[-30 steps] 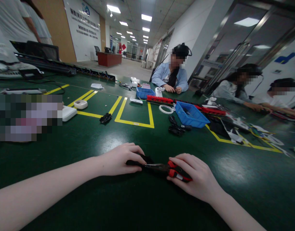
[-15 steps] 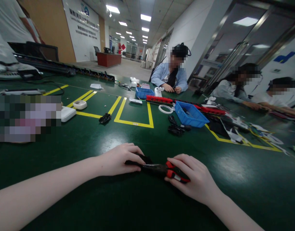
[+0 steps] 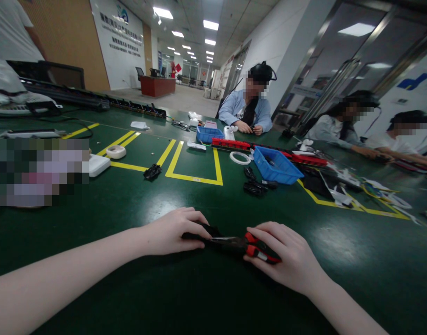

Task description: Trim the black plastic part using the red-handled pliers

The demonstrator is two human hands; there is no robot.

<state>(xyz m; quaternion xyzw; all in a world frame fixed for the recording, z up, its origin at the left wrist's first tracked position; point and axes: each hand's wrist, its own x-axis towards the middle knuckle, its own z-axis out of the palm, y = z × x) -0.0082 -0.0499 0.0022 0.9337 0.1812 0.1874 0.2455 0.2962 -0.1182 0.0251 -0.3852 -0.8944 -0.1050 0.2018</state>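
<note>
Near the front middle of the green table, my left hand [image 3: 185, 231] is closed on a dark black piece [image 3: 211, 230], pinched between thumb and fingers. Its kind I cannot make out against the dark surface. My right hand [image 3: 283, 253] grips needle-nose pliers [image 3: 251, 246] by their red and black handles. The pliers' narrow jaws point left and end right at my left fingertips, beside the black piece. Whether the jaws clamp the piece is too dark to tell.
Beyond my hands lie a black bundle [image 3: 152, 172], black cables [image 3: 254, 187], a white ring [image 3: 240, 158] and a blue bin [image 3: 276, 166]. Yellow tape [image 3: 194, 179] marks the green table [image 3: 185, 200]. A white box [image 3: 99, 165] is at left. Several people sit or stand around.
My right hand and the pliers have shifted slightly to the right. My left hand keeps its hold on the black piece, nearly unmoved.
</note>
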